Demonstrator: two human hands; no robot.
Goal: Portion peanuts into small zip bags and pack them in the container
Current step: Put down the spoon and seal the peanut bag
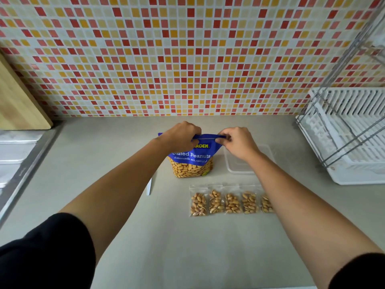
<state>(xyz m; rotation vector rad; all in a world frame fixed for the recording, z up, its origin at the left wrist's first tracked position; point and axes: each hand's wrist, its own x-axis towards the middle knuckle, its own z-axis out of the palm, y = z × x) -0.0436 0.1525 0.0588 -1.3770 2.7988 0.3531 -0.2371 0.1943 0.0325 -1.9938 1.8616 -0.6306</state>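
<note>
A blue salted-peanut bag (192,158) stands upright on the grey counter, its lower window showing peanuts. My left hand (181,135) pinches the left part of the bag's top strip, and my right hand (236,141) pinches the right end of the same strip. In front of the bag, several small clear zip bags of peanuts (231,202) lie side by side in a row; my right forearm covers part of the rightmost one. A clear plastic container (235,167) sits to the right of the peanut bag, partly hidden under my right wrist.
A white dish rack (354,138) with a wire frame stands at the right. A wooden cutting board (18,105) leans on the tiled wall at the left, above a steel sink edge (23,163). A thin white strip (149,186) lies left of the peanut bag.
</note>
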